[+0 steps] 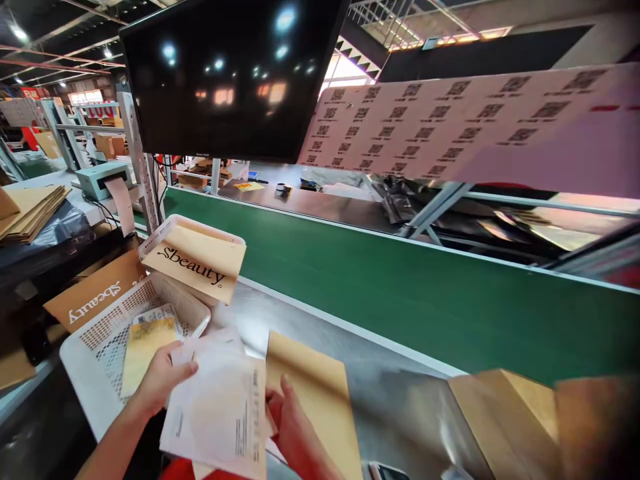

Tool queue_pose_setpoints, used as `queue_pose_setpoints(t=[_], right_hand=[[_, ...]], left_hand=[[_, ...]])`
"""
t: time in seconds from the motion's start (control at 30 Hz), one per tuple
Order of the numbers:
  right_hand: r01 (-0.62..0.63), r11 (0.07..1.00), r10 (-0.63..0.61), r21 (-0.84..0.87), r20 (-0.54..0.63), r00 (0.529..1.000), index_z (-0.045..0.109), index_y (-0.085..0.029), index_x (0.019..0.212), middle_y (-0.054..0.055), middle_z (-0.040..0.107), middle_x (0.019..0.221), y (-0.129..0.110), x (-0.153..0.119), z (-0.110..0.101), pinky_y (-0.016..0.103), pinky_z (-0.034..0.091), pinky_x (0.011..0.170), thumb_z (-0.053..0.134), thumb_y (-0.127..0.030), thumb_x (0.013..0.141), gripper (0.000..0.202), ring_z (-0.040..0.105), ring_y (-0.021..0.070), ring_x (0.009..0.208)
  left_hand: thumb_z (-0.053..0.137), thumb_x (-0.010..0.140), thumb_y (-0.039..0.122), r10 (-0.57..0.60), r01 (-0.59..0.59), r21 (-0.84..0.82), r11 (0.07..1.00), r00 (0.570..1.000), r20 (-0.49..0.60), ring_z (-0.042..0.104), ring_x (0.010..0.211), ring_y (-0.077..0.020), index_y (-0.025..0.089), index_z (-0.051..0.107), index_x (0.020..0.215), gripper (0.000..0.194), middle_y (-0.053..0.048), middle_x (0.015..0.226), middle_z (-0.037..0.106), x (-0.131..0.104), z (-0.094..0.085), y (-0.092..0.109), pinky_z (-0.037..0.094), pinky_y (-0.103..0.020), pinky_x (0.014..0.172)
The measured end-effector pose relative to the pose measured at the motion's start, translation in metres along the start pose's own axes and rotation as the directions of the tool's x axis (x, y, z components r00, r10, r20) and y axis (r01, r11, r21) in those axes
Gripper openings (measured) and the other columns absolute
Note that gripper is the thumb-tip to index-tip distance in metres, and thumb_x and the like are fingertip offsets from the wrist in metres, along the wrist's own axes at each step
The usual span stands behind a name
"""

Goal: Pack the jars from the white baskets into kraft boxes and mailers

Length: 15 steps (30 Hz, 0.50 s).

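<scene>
My left hand (163,377) is closed on the upper left edge of a white printed packet (215,413), thumb on top. The packet has small black text and a tan strip down its right side. At the packet's right edge is my right hand (295,420), thumb raised and fingers curled. A small brownish piece shows at its fingertips, too unclear to name. Behind that hand, a plain brown envelope (320,380) lies on the metal table (385,387). Left of the packet, a white perforated basket (90,353) contains a yellow packet (147,343) with a label.
A second white basket (155,233) holds a tan "sbeauty" mailer (200,260). Another mailer (100,290) leans behind the nearer basket. A green conveyor belt (400,287) runs behind the table. An open cardboard box (515,420) stands at right. A monitor (225,80) hangs above.
</scene>
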State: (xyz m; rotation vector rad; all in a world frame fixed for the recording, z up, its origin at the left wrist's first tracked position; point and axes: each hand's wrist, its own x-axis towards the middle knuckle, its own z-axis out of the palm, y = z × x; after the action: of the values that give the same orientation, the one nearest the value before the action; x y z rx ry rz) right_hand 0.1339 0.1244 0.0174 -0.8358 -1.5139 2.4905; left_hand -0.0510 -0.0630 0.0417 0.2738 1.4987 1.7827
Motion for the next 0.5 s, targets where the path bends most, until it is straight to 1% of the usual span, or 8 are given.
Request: queue_pose_setpoints(t=[0.03,0.1,0.17,0.2,0.27,0.37,0.43,0.5], right_hand=[[-0.014,1.000,0.013,0.017,0.048,0.999,0.075,-0.017,0.080,0.004,0.068,0.061,-0.003,0.000,-0.002,0.025,0.044,0.051,0.066,-0.089,0.070,0.073,0.059,0.0161,0.053],[0.008,1.000,-0.009,0.019,0.076,0.997,0.076,-0.015,0.090,0.004,0.073,0.071,-0.010,0.001,-0.005,0.025,0.048,0.056,0.086,-0.071,0.064,0.063,0.064,0.0166,0.060],[0.063,0.998,-0.063,0.032,0.019,0.998,0.075,-0.016,0.097,0.006,0.078,0.080,-0.016,0.003,-0.007,0.028,0.054,0.063,0.095,-0.055,0.059,0.058,0.070,0.0198,0.067],[0.078,0.995,-0.077,0.055,-0.010,0.997,0.074,-0.017,0.098,0.006,0.079,0.083,-0.017,0.005,-0.008,0.032,0.057,0.067,0.096,-0.051,0.059,0.057,0.072,0.0219,0.070],[0.101,0.987,-0.092,0.122,-0.075,0.993,0.072,-0.019,0.099,0.007,0.080,0.083,-0.016,0.008,-0.009,0.037,0.059,0.069,0.095,-0.050,0.061,0.054,0.074,0.0248,0.070],[0.149,0.973,-0.108,0.178,-0.223,0.969,0.067,-0.024,0.102,0.004,0.080,0.081,-0.003,0.014,-0.009,0.040,0.061,0.068,0.094,-0.052,0.060,0.057,0.076,0.0281,0.071],[0.159,0.972,-0.103,0.171,-0.295,0.950,0.065,-0.027,0.102,0.003,0.080,0.081,0.011,0.015,-0.007,0.040,0.062,0.066,0.093,-0.055,0.059,0.059,0.077,0.0297,0.073],[0.122,0.984,-0.067,0.133,-0.356,0.932,0.063,-0.028,0.103,0.002,0.081,0.082,0.025,0.014,-0.007,0.040,0.062,0.064,0.085,-0.062,0.065,0.056,0.077,0.0304,0.074]], left_hand=[[0.097,0.058,0.044,-0.010,0.010,0.025,1.000,1.000,0.011,0.073,0.078,-0.0234,0.015,0.074,0.098,0.054,-0.007,0.090,0.081,0.001,0.000,0.001,0.057,-0.033,0.074],[0.098,0.058,0.042,-0.024,0.022,0.049,0.999,0.999,0.043,0.074,0.078,-0.0229,0.013,0.075,0.098,0.055,-0.008,0.091,0.082,0.003,0.004,0.004,0.057,-0.032,0.072],[0.098,0.059,0.044,-0.039,0.040,-0.011,0.999,0.995,0.088,0.076,0.080,-0.0249,0.012,0.075,0.099,0.055,-0.010,0.092,0.082,0.003,0.012,0.006,0.059,-0.034,0.075],[0.097,0.062,0.047,-0.049,0.058,-0.078,0.995,0.992,0.120,0.077,0.085,-0.0274,0.012,0.075,0.102,0.057,-0.011,0.094,0.082,0.002,0.016,0.004,0.060,-0.037,0.080],[0.091,0.065,0.061,-0.066,0.117,-0.245,0.962,0.976,0.206,0.077,0.101,-0.0339,0.014,0.074,0.112,0.068,-0.014,0.103,0.082,-0.002,0.024,-0.005,0.059,-0.046,0.093],[0.083,0.060,0.080,-0.071,0.218,-0.415,0.883,0.938,0.340,0.065,0.129,-0.0416,0.019,0.071,0.128,0.091,-0.016,0.122,0.078,-0.013,0.032,-0.036,0.051,-0.055,0.110],[0.087,0.059,0.072,-0.047,0.212,-0.457,0.864,0.937,0.345,0.060,0.136,-0.0428,0.024,0.068,0.134,0.090,-0.015,0.131,0.075,-0.021,0.037,-0.058,0.049,-0.056,0.113],[0.090,0.065,0.054,-0.004,0.155,-0.495,0.855,0.956,0.293,0.060,0.137,-0.0423,0.027,0.065,0.139,0.083,-0.013,0.134,0.074,-0.028,0.043,-0.076,0.048,-0.057,0.114]])
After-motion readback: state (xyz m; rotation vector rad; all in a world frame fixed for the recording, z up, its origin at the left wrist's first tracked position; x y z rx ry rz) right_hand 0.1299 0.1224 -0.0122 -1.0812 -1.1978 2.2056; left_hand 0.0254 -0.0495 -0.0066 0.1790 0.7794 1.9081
